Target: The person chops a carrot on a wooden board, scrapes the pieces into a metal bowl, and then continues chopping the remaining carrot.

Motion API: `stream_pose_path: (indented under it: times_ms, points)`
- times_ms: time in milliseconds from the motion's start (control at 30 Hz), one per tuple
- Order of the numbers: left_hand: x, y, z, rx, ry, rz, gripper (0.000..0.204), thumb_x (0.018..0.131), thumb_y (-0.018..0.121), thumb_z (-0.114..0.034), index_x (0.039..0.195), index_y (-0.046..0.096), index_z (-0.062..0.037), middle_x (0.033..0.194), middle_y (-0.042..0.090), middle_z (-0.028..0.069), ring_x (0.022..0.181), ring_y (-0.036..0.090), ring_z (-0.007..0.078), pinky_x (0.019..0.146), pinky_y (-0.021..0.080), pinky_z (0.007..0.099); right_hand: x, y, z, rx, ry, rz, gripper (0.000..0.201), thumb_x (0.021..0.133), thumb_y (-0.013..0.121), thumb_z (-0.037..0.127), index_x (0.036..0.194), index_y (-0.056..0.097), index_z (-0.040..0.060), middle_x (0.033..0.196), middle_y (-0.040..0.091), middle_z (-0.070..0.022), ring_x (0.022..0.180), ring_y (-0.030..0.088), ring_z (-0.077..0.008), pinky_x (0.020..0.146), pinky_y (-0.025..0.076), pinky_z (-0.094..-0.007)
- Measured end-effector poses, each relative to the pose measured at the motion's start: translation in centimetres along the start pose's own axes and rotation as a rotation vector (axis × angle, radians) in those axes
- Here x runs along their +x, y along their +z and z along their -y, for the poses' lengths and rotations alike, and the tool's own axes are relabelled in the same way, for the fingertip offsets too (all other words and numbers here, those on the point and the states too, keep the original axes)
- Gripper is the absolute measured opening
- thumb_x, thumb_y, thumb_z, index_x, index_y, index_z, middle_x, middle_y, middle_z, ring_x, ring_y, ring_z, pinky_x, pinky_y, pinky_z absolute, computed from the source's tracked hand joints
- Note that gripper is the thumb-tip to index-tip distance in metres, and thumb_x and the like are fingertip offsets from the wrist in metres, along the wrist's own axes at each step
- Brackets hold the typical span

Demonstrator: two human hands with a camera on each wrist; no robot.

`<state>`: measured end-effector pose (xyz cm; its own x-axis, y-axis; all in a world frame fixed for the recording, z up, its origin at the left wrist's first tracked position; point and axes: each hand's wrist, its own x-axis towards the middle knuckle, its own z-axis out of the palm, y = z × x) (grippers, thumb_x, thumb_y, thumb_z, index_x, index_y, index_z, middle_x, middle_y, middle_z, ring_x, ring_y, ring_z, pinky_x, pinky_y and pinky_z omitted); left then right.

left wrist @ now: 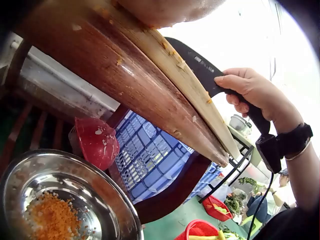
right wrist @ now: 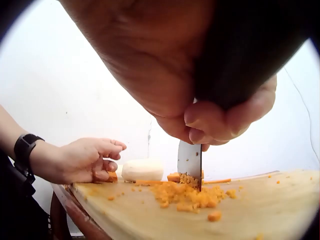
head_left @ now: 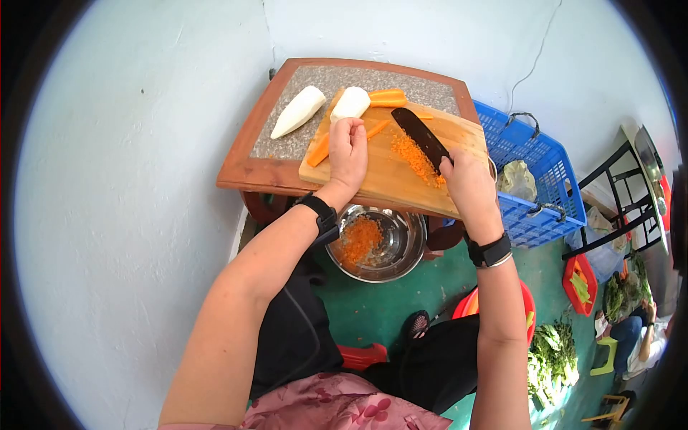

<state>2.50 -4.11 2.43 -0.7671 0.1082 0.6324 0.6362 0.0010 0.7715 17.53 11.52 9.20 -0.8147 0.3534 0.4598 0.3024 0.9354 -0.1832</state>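
Below cutting board (head_left: 401, 168), steel bowl (head_left: 401, 247) holds carrot.

A small wood-framed bench (head_left: 244, 168) with a speckled stone top stands in the corner of two pale walls. Two peeled white radish pieces lie at its far side: the longer radish piece (head_left: 297, 111) on the stone, the shorter radish piece (head_left: 350, 104) beside it. Below the bench sits a steel bowl (head_left: 401, 247) containing orange mince. A blue plastic crate (head_left: 534, 161) stands to the right. Leafy greens (head_left: 552, 355) lie on the green floor (head_left: 380, 304).
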Motion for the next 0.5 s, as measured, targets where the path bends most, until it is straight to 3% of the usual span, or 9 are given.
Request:
stream_pose_path:
  times_ms: [500]
  points:
    - [-0.1,0.0,-0.2,-0.028,-0.009,-0.003,0.012,0.095,0.054,-0.012,0.101,0.056,-0.0014,0.093,0.05,0.0062,0.083,0.049,0.0151,0.077,0.043,0.0282,0.3,-1.1,1.1,0.015,0.007,-0.037,0.024,0.092,0.054,0.024,0.082,0.06,0.0032,0.072,0.064,-0.0219,0.069,0.064,-0.0396,0.064,0.051,-0.0493]
